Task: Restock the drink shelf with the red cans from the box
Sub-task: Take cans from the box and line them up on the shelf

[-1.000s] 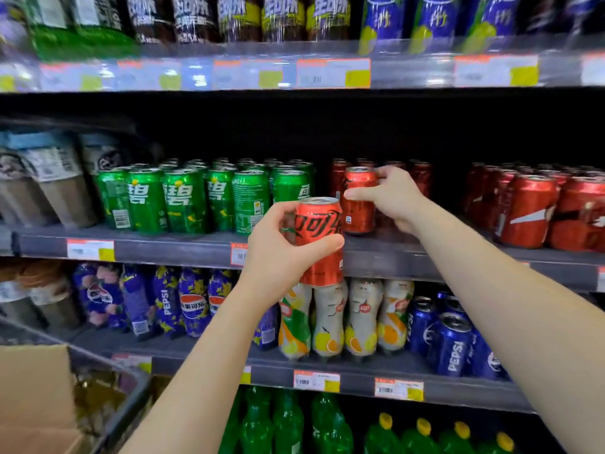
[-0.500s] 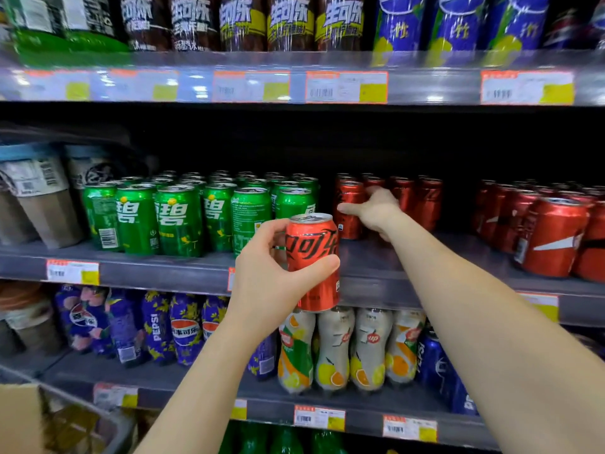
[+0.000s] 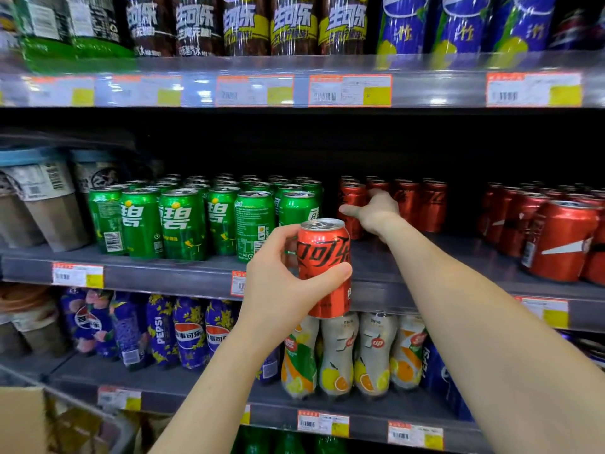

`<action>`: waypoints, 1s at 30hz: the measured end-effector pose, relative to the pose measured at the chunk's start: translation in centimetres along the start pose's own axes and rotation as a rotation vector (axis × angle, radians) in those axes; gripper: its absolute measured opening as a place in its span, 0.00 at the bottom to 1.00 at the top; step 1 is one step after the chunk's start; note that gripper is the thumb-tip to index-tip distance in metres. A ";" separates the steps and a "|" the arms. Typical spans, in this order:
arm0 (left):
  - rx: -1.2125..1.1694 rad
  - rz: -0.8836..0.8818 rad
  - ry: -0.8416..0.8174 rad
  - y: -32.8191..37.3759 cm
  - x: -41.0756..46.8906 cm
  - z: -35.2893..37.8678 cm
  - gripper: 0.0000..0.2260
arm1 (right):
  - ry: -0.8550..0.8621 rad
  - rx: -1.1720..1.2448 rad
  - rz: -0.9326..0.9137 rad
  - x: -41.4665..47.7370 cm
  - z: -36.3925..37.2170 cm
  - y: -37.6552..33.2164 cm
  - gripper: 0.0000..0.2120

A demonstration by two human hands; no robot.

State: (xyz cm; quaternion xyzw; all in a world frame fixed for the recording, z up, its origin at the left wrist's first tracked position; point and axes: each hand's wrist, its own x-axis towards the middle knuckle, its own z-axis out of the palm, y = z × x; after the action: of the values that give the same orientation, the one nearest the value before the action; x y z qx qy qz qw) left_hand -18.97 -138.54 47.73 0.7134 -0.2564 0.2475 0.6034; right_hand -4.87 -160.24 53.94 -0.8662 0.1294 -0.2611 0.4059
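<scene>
My left hand (image 3: 278,286) grips an upright red can (image 3: 324,253) with black lettering, held in front of the middle shelf's edge (image 3: 163,276). My right hand (image 3: 371,213) reaches far back on that shelf, its thumb across a second red can (image 3: 352,199) that stands among a dark cluster of red cans (image 3: 422,204). Its fingers are hidden behind the can. A corner of the cardboard box (image 3: 19,421) shows at the bottom left.
Green cans (image 3: 183,221) fill the shelf left of my right hand. More red cans (image 3: 563,237) stand at the far right, with bare shelf floor between the two red groups. Bottles line the shelves above and below. Price tags run along each edge.
My right hand has pushed its red can from the shelf's front deep toward the back row. My left hand with its can stayed roughly in place while the view tilted up and closer.
</scene>
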 end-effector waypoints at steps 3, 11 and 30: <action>-0.008 -0.007 0.002 0.2 0.1 0.5 0.24 | -0.007 0.003 0.020 -0.3 0.0 -0.1 0.37; 0.003 -0.031 0.005 0.6 1.3 2.5 0.26 | -0.012 0.272 -0.027 -4.3 -3.5 -1.1 0.20; 0.399 0.128 -0.024 3.0 2.7 5.2 0.40 | -0.210 0.471 -0.177 -9.9 -10.7 -0.1 0.17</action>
State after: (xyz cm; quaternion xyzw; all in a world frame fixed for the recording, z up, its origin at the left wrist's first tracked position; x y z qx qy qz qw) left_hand -18.75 -144.32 50.95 0.8039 -0.2541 0.3225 0.4303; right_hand -19.04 -162.69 56.32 -0.7782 -0.0536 -0.2272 0.5830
